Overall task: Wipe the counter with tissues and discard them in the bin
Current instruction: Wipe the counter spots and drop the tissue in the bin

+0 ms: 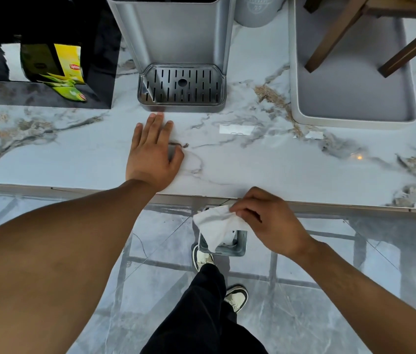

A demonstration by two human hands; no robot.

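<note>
My left hand (152,149) lies flat, fingers spread, on the white marble counter (291,164) just in front of the water dispenser. My right hand (265,218) is past the counter's front edge, pinching a crumpled white tissue (217,226). The tissue hangs directly over a small open silver bin (240,247) that stands on the floor below the counter edge. White paper lies inside the bin. A small brown stain (177,144) marks the counter beside my left thumb.
A grey water dispenser with a slotted drip tray (181,85) stands at the back. A black shelf with yellow-green tea packets (68,72) is at the left. A grey tray (350,72) holding wooden legs is at the right. My feet (236,297) are on the tiled floor.
</note>
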